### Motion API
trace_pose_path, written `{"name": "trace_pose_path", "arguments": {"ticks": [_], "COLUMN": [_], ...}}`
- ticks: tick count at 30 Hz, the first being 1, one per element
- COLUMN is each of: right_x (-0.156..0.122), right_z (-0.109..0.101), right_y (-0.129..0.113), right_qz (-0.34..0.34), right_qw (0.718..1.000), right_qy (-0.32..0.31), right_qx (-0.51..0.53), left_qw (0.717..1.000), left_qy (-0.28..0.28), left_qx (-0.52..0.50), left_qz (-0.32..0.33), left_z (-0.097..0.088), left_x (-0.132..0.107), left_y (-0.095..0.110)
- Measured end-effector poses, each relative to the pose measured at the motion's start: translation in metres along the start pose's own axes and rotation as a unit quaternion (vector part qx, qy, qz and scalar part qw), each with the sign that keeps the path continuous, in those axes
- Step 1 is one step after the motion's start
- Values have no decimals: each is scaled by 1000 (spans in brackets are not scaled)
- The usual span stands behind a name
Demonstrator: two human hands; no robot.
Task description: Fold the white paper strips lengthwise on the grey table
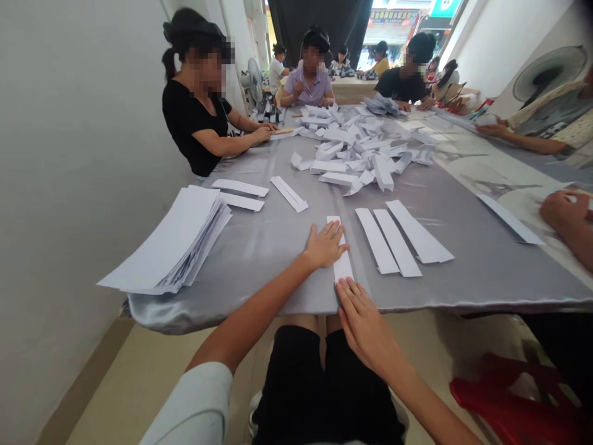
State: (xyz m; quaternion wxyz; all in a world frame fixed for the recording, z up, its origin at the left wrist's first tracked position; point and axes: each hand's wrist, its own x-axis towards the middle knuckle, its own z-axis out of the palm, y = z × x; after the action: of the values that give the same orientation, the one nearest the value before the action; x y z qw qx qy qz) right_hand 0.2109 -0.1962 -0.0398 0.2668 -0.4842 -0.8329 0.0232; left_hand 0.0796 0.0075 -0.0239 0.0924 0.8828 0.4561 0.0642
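A folded white paper strip lies lengthwise before me near the table's front edge. Across its far end my left hand rests flat, fingers spread. At the strip's near end my right hand lies with straight fingers, the tips touching the paper. Neither hand grips anything. To the right lie three more folded paper strips, side by side. On the left stands a thick stack of white paper sheets, with a pair of folded strips just beyond it and a narrow folded strip nearer the middle.
A large heap of folded white papers covers the table's far middle. Grey satin cloth drapes the table. Several people sit around it, one in black at the left. Another person's hand is at right, near a paper strip.
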Motion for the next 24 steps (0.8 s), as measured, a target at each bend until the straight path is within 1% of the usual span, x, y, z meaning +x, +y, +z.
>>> {"name": "trace_pose_path", "arguments": {"ticks": [4, 10, 13, 15, 20, 24], "right_x": [-1, -1, 0, 1, -1, -2], "right_z": [2, 1, 0, 2, 9, 14], "right_y": [0, 2, 2, 0, -2, -2], "right_qz": [5, -7, -10, -2, 15, 23], "right_qw": [1000, 1000, 1000, 1000, 999, 999], "right_qy": [8, 8, 6, 11, 33, 42], "right_qx": [7, -2, -11, -13, -2, 3], "left_qw": [999, 997, 995, 993, 986, 981], "left_qy": [-13, -5, 6, 25, 105, 129], "left_qx": [0, 5, 6, 5, 21, 32], "left_qz": [-50, -79, -97, -111, -129, -142], "left_z": [-5, -11, -12, -11, -10, -8], "left_x": [23, 47, 56, 61, 71, 80], "left_y": [-3, -14, -16, -16, -16, -20]}}
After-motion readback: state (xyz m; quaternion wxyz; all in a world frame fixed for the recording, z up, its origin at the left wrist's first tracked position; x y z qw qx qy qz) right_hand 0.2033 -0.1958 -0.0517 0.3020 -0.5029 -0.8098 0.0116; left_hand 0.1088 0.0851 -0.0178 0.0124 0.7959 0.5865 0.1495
